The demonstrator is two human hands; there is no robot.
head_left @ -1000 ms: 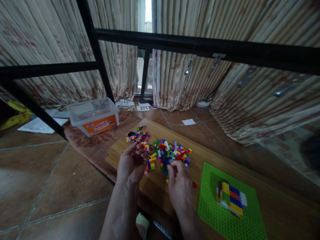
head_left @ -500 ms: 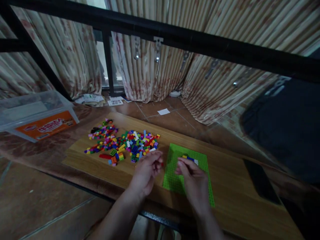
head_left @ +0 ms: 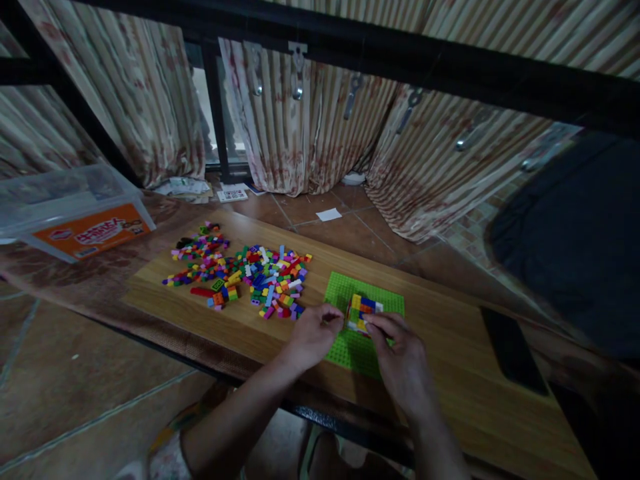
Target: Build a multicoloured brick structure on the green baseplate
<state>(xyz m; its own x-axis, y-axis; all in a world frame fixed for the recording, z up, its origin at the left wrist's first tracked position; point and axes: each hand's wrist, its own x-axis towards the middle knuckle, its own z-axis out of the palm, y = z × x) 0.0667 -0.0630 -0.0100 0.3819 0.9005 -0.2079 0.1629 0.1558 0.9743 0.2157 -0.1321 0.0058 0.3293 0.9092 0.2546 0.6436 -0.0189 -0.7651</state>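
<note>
A green studded baseplate (head_left: 343, 287) lies on the wooden board, bearing a small block of toy bricks (head_left: 364, 305) in yellow, blue, red and white. My right hand (head_left: 403, 353) has thumb and fingers pinched together at the block's near right corner; whatever is between the fingertips is hidden. At the block's left side, over the baseplate's left edge, my left hand (head_left: 315, 335) is closed with curled fingers. Anything in its grip is too small to make out. Left of it spreads a pile of loose toy bricks (head_left: 270, 277) in many colours.
The wooden board (head_left: 440, 347) runs across a cloth-covered surface. A black phone-like slab (head_left: 513, 348) lies at its right end. To the left stands a clear plastic box (head_left: 95, 233) with an orange label. Papers (head_left: 233, 193) and curtains (head_left: 300, 133) are at the back.
My left hand has moved right, from beside the baseplate to its edge near the brick block. My right hand has shifted slightly, uncovering more of the block. The camera view has tilted a little.
</note>
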